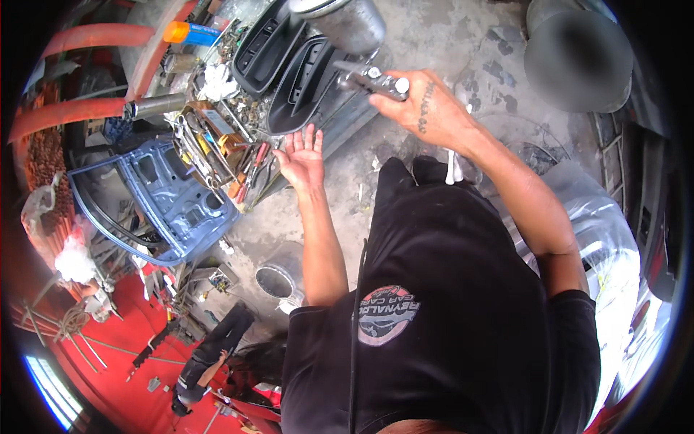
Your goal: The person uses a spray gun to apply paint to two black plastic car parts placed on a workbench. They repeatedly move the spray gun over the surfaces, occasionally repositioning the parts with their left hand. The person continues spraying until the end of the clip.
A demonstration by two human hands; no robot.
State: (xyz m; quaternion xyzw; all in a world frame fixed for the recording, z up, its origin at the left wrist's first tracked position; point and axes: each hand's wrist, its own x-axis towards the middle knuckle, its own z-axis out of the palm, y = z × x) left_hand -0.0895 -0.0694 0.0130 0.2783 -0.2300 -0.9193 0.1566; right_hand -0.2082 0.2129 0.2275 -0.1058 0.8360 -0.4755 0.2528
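Observation:
My right hand (pixel 437 112) is closed around a dark metal tool (pixel 361 81) with round silver knobs; its exact kind I cannot make out. It is held out over the right side of a bench. My left hand (pixel 302 160) is open, palm up and fingers spread, with nothing in it. Its fingertips are by the lower end of a black plastic car door trim panel (pixel 300 90). A second, similar panel (pixel 260 47) lies to the left of that one. Beyond them stands a grey metal can (pixel 350 29).
Left of my left hand, wrenches and screwdrivers fill a tool tray (pixel 217 141). A blue car door (pixel 170 199) leans below it. A metal can (pixel 278 275) stands near my left elbow. Clear plastic sheeting (pixel 600 217) lies at right. Another person (pixel 210 358) is at lower left.

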